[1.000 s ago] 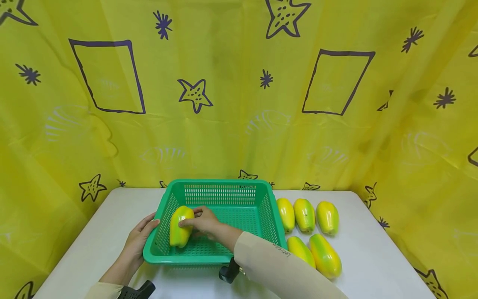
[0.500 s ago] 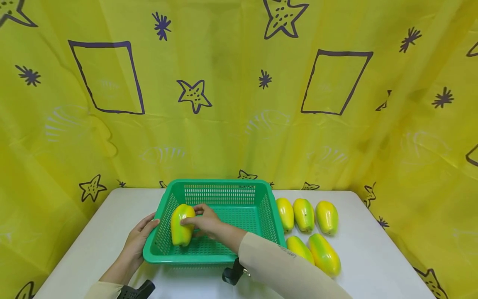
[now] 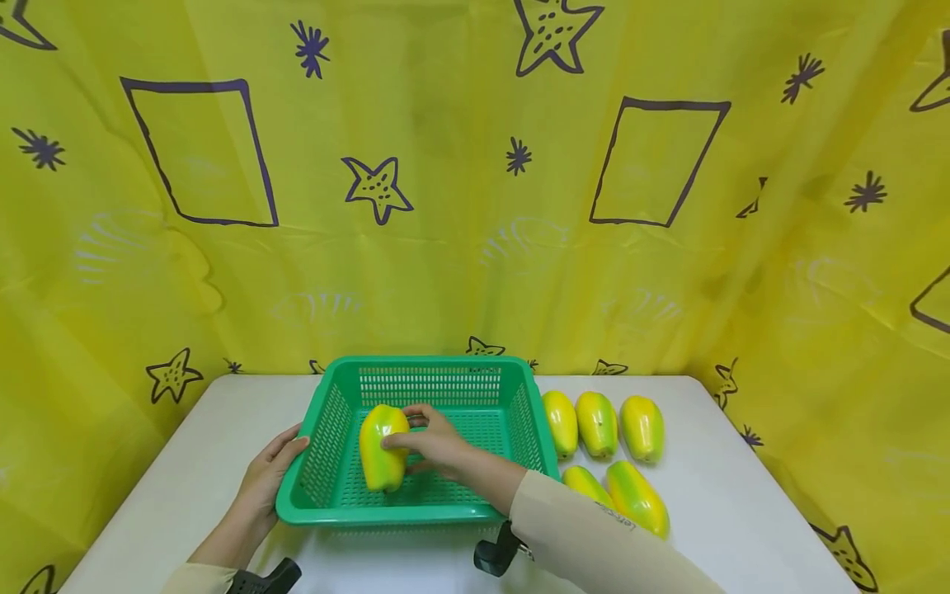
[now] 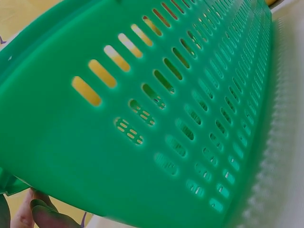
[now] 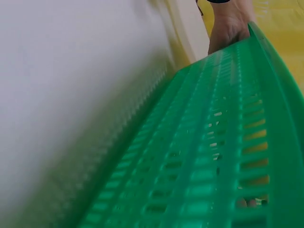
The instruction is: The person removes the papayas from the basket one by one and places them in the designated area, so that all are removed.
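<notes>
My right hand (image 3: 436,443) holds a yellow-green papaya (image 3: 383,448) inside the green plastic basket (image 3: 416,516), toward its left side. The thumb lies on the papaya's near face and the fingers go round its right side. At the basket's left rim, my left hand (image 3: 269,472) grips the edge, thumb on top. Fingertips (image 4: 52,216) show under the rim in the left wrist view. The right wrist view looks along the basket's slotted wall (image 5: 190,142), with the left hand (image 5: 230,31) at its far end; the papaya is hidden there.
Several more papayas stand to the right of the basket on the white table (image 3: 727,495); one is a papaya (image 3: 641,429) at the back and one a papaya (image 3: 638,499) nearer. A yellow patterned curtain (image 3: 445,272) hangs behind and on both sides.
My right hand has shifted the papaya a little to the right, away from the basket's left wall. The left hand keeps its grip on the rim. The head view has turned slightly.
</notes>
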`<state>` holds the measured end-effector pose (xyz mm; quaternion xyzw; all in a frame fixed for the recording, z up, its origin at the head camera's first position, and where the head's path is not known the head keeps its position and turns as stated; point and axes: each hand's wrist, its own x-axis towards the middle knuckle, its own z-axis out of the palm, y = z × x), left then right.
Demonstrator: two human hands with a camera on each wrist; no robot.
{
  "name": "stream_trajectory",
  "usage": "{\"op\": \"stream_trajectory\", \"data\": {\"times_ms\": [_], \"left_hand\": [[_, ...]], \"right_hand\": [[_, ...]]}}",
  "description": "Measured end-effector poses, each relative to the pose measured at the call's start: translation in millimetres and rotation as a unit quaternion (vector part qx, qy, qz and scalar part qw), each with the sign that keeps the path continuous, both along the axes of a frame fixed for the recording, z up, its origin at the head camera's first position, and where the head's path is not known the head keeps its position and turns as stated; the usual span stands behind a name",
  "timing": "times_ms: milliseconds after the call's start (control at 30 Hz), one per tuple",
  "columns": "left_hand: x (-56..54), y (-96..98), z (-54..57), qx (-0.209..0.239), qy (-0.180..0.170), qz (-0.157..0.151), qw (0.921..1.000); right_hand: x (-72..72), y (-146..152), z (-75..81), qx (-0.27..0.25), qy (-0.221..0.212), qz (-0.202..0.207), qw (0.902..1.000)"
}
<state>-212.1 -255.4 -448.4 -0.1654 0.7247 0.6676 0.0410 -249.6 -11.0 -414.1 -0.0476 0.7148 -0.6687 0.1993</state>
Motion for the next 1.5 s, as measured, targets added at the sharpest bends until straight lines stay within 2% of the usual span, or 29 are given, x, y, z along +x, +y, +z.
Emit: {"op": "stream_trajectory", "data": {"times_ms": [367, 667, 1100, 1500], "left_hand": [[-0.2, -2.4, -2.0, 0.007, -0.007, 0.003, 0.9999], [1.6, -2.4, -1.8, 0.023, -0.008, 0.01, 0.9997], [0.5, -3.6, -2.2, 0.019, -0.013, 0.005, 0.9997], [-1.0, -0.6, -0.7, 0.02, -0.01, -0.002, 0.9997]], "right_hand": [[6.2, 37.7, 9.8, 0.017, 0.004, -0.011, 0.9998], [18.2, 72.9, 25.1, 0.053, 0.046, 0.0, 0.9975], [39.1, 120.6, 44.9, 0.075, 0.076, -0.04, 0.9934], [54.6, 164.5, 58.1, 0.106, 0.101, -0.084, 0.9857]]}}
